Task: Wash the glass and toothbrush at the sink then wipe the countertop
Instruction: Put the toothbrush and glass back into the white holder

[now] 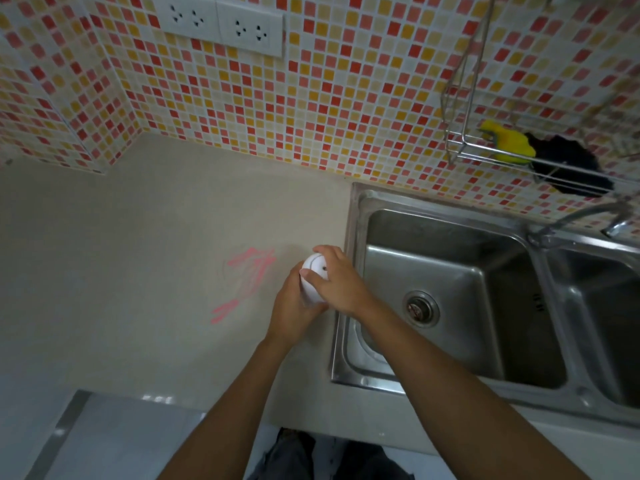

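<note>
The counter (pixel 121 237) under my hands looks like smooth, matt beige stone, smeared with pink streaks (pixel 247 278) left of centre. The white container (pixel 313 282) I hold seems smooth, glossy plastic. At right, the sink (pixel 450 271) is brushed stainless steel, dully reflective. The wall (pixel 346 98) above is small glossy mosaic tiles; the wire rack (pixel 460 147), upper right, is shiny metal.
</note>
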A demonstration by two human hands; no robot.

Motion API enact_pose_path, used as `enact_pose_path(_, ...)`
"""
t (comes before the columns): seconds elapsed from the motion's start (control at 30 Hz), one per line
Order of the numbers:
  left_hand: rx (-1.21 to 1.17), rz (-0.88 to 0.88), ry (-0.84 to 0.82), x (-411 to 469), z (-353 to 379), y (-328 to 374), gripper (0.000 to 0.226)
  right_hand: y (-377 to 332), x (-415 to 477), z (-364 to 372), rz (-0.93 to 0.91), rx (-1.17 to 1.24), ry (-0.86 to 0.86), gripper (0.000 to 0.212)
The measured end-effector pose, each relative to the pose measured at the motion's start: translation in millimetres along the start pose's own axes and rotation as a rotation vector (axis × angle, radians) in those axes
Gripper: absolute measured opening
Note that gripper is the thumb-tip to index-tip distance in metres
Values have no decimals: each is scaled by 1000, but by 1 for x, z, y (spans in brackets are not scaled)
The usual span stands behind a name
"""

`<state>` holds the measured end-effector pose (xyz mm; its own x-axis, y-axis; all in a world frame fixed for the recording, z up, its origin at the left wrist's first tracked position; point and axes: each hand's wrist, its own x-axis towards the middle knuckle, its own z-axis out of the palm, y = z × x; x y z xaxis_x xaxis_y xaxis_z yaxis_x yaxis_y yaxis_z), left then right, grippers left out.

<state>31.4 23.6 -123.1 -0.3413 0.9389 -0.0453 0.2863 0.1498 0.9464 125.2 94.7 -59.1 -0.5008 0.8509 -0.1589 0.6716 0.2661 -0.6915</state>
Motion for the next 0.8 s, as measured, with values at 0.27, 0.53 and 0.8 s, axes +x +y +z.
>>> enact_pose_path(0.27,-13,-33,-43,-2,-4,1,72,11,4,10,-50,-29,21,52)
enact_pose_path(0.53,95,-13,-166,-3,-15,8,88,1,0,-5,-28,-121,-44,75)
enact_pose_path(0.8,306,-32,196,-5,-57,30,82,56,-56,-35,-77,-101,211,74)
